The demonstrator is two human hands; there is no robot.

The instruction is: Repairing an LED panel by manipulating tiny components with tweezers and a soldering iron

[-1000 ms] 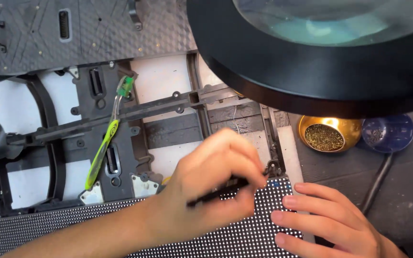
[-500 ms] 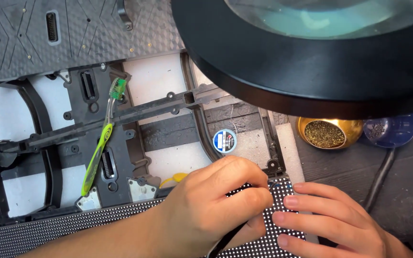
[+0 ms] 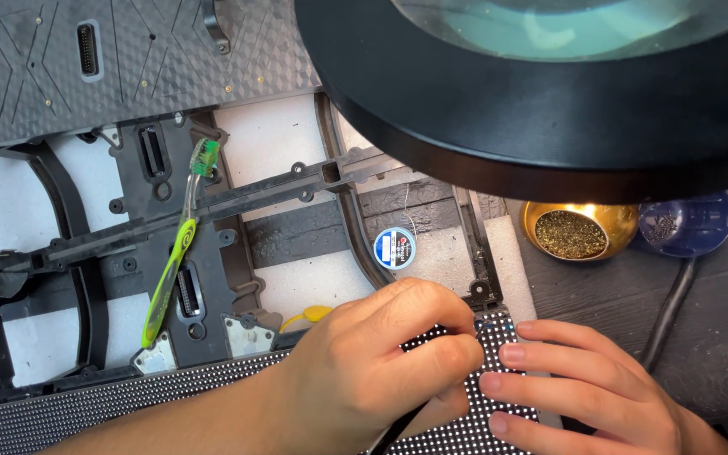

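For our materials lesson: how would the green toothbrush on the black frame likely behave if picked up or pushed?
The toothbrush looks slim and plastic, so probably light and fairly stiff. It lies across the black frame, so a push would likely make it slide or tip off rather than roll.

Toothbrush (image 3: 174, 253) on frame (image 3: 128, 227), left of spool (image 3: 394, 248)

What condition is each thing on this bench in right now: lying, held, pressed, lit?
Left hand: closed around a thin dark tool, resting on the dotted panel.
Right hand: flat, fingers pressing the panel.
Dotted panel: lying flat, partly covered by the hands.
Toothbrush: lying loose on the black frame.
Black frame: lying flat.
Brass bowl: upright, filled with wiry wool.
Small spool: lying flat.
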